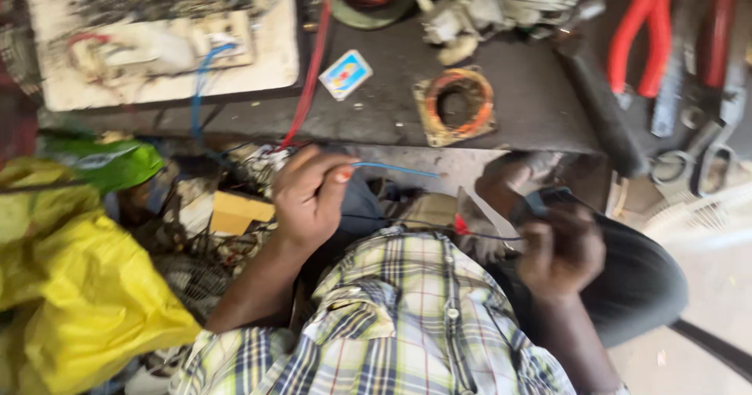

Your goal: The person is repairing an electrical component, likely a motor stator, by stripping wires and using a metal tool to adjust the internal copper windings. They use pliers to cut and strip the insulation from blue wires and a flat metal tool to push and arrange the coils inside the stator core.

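The person's left hand [309, 195] is curled shut, pinching a thin blue wire [395, 169] that sticks out to the right, just below the edge of the dark workbench [533, 105]. A thin red wire [312, 66] runs up from that hand across the bench. The right hand [560, 246] is closed around a small dark tool [540, 203], though the blur hides what kind. A round copper wire coil [457, 104] lies on the bench, near red-handled pliers [641, 39]. A yellow plastic bag [78, 293] sits on the left.
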